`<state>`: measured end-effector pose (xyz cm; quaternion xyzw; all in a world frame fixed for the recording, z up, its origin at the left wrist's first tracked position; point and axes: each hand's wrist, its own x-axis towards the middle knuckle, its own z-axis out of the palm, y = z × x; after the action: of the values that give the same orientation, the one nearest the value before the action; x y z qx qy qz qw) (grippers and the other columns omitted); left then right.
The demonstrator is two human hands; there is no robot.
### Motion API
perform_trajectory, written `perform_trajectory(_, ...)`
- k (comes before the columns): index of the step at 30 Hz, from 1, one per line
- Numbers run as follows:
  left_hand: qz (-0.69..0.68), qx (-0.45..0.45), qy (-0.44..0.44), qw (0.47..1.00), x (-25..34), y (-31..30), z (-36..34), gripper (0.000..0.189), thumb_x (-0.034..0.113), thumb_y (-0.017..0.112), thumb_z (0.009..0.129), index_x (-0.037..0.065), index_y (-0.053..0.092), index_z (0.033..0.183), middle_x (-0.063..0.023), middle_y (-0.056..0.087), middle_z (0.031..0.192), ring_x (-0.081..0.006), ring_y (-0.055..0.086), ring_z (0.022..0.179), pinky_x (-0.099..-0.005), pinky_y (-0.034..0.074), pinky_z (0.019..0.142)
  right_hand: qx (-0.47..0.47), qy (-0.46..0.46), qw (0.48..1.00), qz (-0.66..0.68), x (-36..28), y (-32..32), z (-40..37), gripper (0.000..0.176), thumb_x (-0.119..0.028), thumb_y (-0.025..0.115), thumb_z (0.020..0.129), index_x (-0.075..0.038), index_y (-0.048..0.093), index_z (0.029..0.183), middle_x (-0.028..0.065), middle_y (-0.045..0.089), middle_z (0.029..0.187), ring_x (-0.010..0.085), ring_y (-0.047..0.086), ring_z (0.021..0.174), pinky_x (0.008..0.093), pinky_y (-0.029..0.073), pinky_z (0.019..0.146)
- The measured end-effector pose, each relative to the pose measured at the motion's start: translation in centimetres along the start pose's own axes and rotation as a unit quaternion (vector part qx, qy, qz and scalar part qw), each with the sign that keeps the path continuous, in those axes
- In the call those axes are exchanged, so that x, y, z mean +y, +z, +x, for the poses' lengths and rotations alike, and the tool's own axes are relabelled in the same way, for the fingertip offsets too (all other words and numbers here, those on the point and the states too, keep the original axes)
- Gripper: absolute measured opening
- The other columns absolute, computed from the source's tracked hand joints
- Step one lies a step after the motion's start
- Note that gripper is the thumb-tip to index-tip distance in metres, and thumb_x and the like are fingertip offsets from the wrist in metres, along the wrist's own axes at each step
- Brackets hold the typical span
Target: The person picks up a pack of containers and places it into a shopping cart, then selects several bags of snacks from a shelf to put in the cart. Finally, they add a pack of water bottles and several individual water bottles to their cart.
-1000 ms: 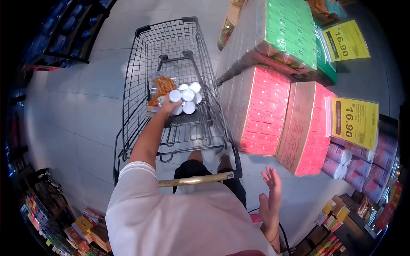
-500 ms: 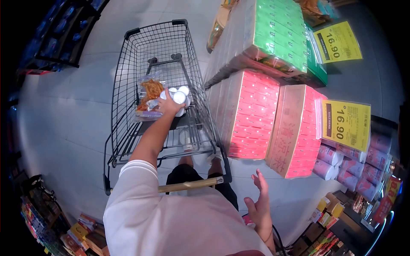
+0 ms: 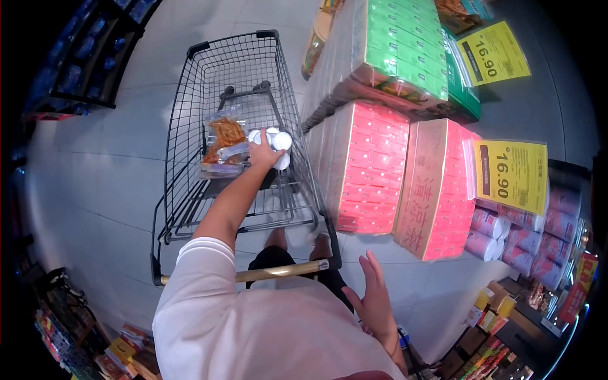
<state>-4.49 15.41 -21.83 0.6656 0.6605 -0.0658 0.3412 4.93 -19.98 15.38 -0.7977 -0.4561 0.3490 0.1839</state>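
Several white round-topped containers (image 3: 282, 140) stand bunched together inside the shopping cart (image 3: 246, 92), toward the right side of its basket, directly under and around the person's left hand (image 3: 263, 154). That hand reaches into the cart from the handle (image 3: 285, 272) end, palm down, its thumb stretched out toward the right over the white tops and a finger pointing forward among them; it touches the group and partly covers it, but whether it pinches one of the containers I cannot tell, as the fingertips are partly hidden. Just left of the containers, in the same cart, a clear bag of orange-brown snacks (image 3: 227, 132) lies close beside the left hand, with a clear and purplish packet (image 3: 223, 170) at its near end. The right hand (image 3: 372, 297) is outside the cart, near the right end of its handle and well apart from the containers, spread, with the thumb standing away from the fingers. Right of the cart and close to its side rises a stack of red-pink cartons (image 3: 373, 168), with green cartons (image 3: 405, 54) farther forward. Beyond them from the cart hang two yellow price signs (image 3: 512, 177) reading 16.90, and pink-and-white cylindrical packs (image 3: 522, 244) are stacked below the nearer sign.
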Motion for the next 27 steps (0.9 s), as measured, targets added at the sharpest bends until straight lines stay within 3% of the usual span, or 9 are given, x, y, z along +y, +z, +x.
perform_trajectory(4, -0.021, -0.046, 0.071, 0.996, -1.6, -0.1, 2.6, 0.097, 0.038, 0.076, 0.073, 0.028, 0.024, 0.154, -0.0332, 0.058, 0.124, -0.0462, 0.057, 0.119, -0.0471, 0.048, 0.100, 0.013, -0.024, 1.000, -0.008, -0.1, 0.2, -0.5, 0.069, -0.014, 0.076, 0.084, 0.003, 0.041, 0.142, 0.0271, 0.038, 0.149, 0.0439, 0.044, 0.134, 0.0446, 0.039, 0.109)
perform_trajectory(9, -0.067, -0.048, 0.121, 0.989, -3.4, -1.6, 3.0, 0.097, 0.032, 0.074, 0.076, 0.009, 0.019, 0.153, -0.0330, 0.056, 0.130, -0.0468, 0.057, 0.120, -0.0485, 0.047, 0.101, 0.020, -0.050, 0.998, -0.015, -1.1, -0.4, -1.0, 0.071, -0.019, 0.076, 0.085, 0.002, 0.040, 0.142, 0.0281, 0.042, 0.146, 0.0444, 0.046, 0.131, 0.0457, 0.041, 0.107)
perform_trajectory(14, -0.029, -0.022, 0.125, 0.991, -4.5, -5.3, 2.5, 0.095, 0.036, 0.075, 0.073, 0.005, 0.029, 0.150, -0.0302, 0.048, 0.140, -0.0444, 0.048, 0.130, -0.0461, 0.040, 0.110, 0.068, -0.110, 0.992, -0.001, 0.3, 0.9, -1.2, 0.075, -0.027, 0.076, 0.084, 0.001, 0.040, 0.143, 0.0287, 0.043, 0.144, 0.0462, 0.048, 0.127, 0.0482, 0.041, 0.105)
perform_trajectory(22, 0.015, 0.002, 0.246, 0.969, -3.7, -16.0, 1.1, 0.064, 0.031, 0.073, 0.076, 0.002, 0.056, 0.130, -0.0261, 0.062, 0.124, -0.0395, 0.059, 0.118, -0.0428, 0.048, 0.099, 0.061, -0.096, 0.993, -0.045, 3.7, 5.9, 2.0, 0.086, -0.043, 0.077, 0.081, -0.001, 0.040, 0.146, 0.0327, 0.025, 0.154, 0.0474, 0.025, 0.144, 0.0523, 0.028, 0.115)
perform_trajectory(23, -0.011, -0.027, 0.233, 0.972, -3.8, -17.3, 0.0, 0.058, 0.029, 0.073, 0.080, 0.002, 0.057, 0.129, -0.0205, 0.065, 0.118, -0.0332, 0.063, 0.110, -0.0388, 0.050, 0.094, 0.049, -0.099, 0.991, -0.070, 4.2, 6.7, 2.4, 0.087, -0.045, 0.077, 0.079, -0.002, 0.041, 0.146, 0.0331, 0.021, 0.155, 0.0490, 0.021, 0.145, 0.0546, 0.027, 0.115)
perform_trajectory(24, -0.219, -0.136, 0.179, 0.949, -4.8, -17.4, -0.1, 0.047, 0.028, 0.069, 0.085, 0.004, 0.060, 0.124, -0.0127, 0.066, 0.108, -0.0261, 0.065, 0.099, -0.0359, 0.051, 0.088, 0.036, -0.100, 0.990, -0.096, 4.5, 7.5, 2.6, 0.088, -0.046, 0.078, 0.078, -0.004, 0.041, 0.146, 0.0335, 0.017, 0.156, 0.0505, 0.017, 0.146, 0.0570, 0.025, 0.116)
perform_trajectory(25, -0.329, -0.208, 0.067, 0.919, -3.6, -19.9, -4.3, 0.045, 0.033, 0.065, 0.090, 0.007, 0.057, 0.125, -0.0083, 0.066, 0.104, -0.0248, 0.064, 0.100, -0.0405, 0.048, 0.092, 0.023, -0.101, 0.987, -0.121, 4.7, 8.3, 2.8, 0.090, -0.047, 0.079, 0.076, -0.005, 0.042, 0.146, 0.0339, 0.014, 0.157, 0.0521, 0.014, 0.146, 0.0594, 0.024, 0.116)
perform_trajectory(26, -0.437, -0.353, 0.020, 0.827, -5.7, -20.1, -2.3, 0.041, 0.032, 0.061, 0.093, 0.008, 0.055, 0.126, -0.0064, 0.066, 0.101, -0.0256, 0.061, 0.106, -0.0410, 0.046, 0.097, 0.017, -0.108, 0.989, -0.100, 5.0, 9.3, 2.9, 0.091, -0.044, 0.082, 0.071, -0.008, 0.044, 0.146, 0.0343, 0.011, 0.158, 0.0554, 0.010, 0.146, 0.0618, 0.020, 0.116)
perform_trajectory(27, -0.460, -0.336, 0.004, 0.822, -4.4, -22.7, -7.6, 0.035, 0.032, 0.061, 0.094, 0.010, 0.056, 0.121, -0.0045, 0.067, 0.098, -0.0241, 0.061, 0.107, -0.0407, 0.045, 0.100, 0.019, -0.107, 0.987, -0.114, 5.0, 9.5, 3.3, 0.091, -0.042, 0.083, 0.070, -0.008, 0.045, 0.145, 0.0342, 0.011, 0.158, 0.0553, 0.010, 0.146, 0.0613, 0.020, 0.117)
